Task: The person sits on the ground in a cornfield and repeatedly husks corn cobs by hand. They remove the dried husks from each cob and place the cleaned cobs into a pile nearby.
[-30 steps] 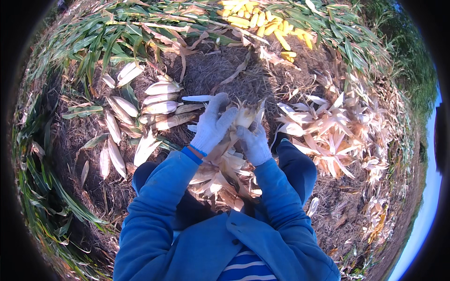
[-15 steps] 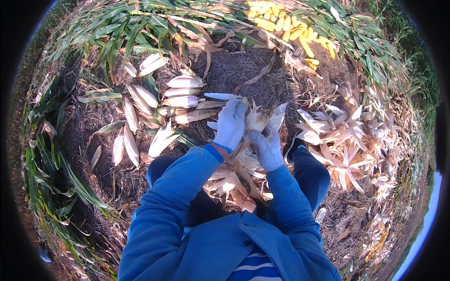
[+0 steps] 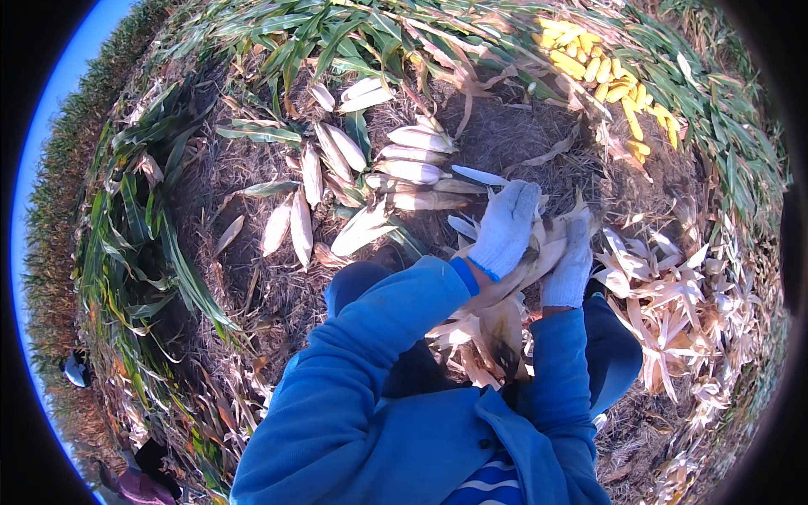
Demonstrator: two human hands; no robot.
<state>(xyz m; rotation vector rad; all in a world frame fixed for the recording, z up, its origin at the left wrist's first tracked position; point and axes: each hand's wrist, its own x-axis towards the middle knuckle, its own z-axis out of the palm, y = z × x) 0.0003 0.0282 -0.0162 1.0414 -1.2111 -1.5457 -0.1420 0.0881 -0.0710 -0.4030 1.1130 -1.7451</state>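
My left hand (image 3: 507, 225), in a white knit glove, is closed round an ear of corn that its fingers mostly hide. Beside it, my gloved right hand (image 3: 570, 263) grips the pale dry husk (image 3: 545, 250) of that ear. Loose husk leaves hang down between my wrists. More stripped husks (image 3: 481, 337) lie between my knees. Just left of my left hand rests a row of unhusked corn ears (image 3: 412, 172), with further unhusked ears (image 3: 300, 227) scattered beyond them.
A heap of bare yellow cobs (image 3: 602, 71) lies far right. Empty husks (image 3: 661, 295) pile up by my right knee. Green cornstalks (image 3: 337, 29) stretch across the far side, with more stalks (image 3: 139, 227) at left. Dry straw covers the soil.
The whole scene has shifted right and slightly down as the view turned. My right hand has drawn a little away from the left, and the ear between them is now less visible.
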